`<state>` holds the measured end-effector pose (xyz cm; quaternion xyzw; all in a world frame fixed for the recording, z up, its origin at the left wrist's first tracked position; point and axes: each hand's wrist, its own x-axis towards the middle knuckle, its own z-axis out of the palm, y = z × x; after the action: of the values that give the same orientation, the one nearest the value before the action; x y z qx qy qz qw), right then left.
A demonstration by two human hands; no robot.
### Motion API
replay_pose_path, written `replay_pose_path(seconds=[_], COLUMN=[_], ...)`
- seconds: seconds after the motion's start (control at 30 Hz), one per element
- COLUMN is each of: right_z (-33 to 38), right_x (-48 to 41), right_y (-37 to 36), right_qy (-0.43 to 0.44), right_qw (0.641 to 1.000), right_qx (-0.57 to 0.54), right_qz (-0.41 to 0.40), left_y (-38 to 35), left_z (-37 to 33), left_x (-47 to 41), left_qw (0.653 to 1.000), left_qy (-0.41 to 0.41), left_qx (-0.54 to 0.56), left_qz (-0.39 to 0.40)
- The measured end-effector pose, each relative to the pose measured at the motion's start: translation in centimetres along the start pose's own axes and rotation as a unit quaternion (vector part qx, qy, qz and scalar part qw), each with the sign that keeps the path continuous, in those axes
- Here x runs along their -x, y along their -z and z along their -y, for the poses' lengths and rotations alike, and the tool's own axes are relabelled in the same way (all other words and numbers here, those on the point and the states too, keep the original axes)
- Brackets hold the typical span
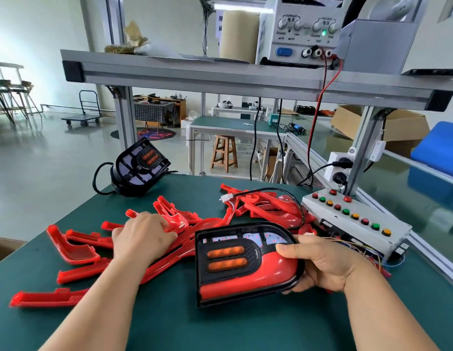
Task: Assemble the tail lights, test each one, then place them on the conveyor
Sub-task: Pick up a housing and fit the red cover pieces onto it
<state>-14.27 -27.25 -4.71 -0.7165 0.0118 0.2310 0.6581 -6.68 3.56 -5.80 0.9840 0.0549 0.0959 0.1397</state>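
Bench, one moment. The tail light (pixel 245 264) sits near centre, tilted up off the green mat (pixel 169 323) and facing the wearer. It has a black housing, a glossy red lens across its lower part and two amber bars at left.

The right hand (pixel 324 264) holds it by the right edge, thumb pressed on the red lens and fingers wrapped under the housing.

The left hand (pixel 142 239) lies on the heap of loose red lens pieces (pixel 78 252) to the left. Its fingers bend over one piece, but the tips are hidden, so a true grip cannot be told.

A second black unit (pixel 139 165) stands at the far left edge with its cable looped. The button box (pixel 354 219) is at right, and a white plug (pixel 226 198) lies on the far red parts.

Handling, judged:
- The unit looks light, hollow and stiff.
- The glossy lens is likely slippery and would show scratches or prints.
- The thin tabs on the loose pieces look easy to snap.
- It is best held by the black rim, one hand on each side, with fingers off the lens face and the cable kept clear.
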Motion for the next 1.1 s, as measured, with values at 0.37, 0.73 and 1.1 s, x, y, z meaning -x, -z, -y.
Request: replay_pose_path(seconds=[0.37,0.73,1.1], right_z=[0.5,1.1,2.2], right_x=[0.4,0.2,0.1], right_y=[-0.6,-0.3,-2.6], right_qy=[-0.055,0.002,0.260], right_qw=[0.983,0.925,0.960], right_qx=[0.176,0.339,-0.079], right_qz=[-0.005,-0.171,-0.066], left_y=[1.1,4.9,5.4], left_z=[-0.9,-4.5,-13.5], left_x=[0.0,1.4,1.7], left_qw=[0.948,0.786,0.869], left_qy=[-0.080,-0.244,-0.421], left_qx=[0.221,0.547,0.198], left_qz=[-0.216,-0.154,0.171])
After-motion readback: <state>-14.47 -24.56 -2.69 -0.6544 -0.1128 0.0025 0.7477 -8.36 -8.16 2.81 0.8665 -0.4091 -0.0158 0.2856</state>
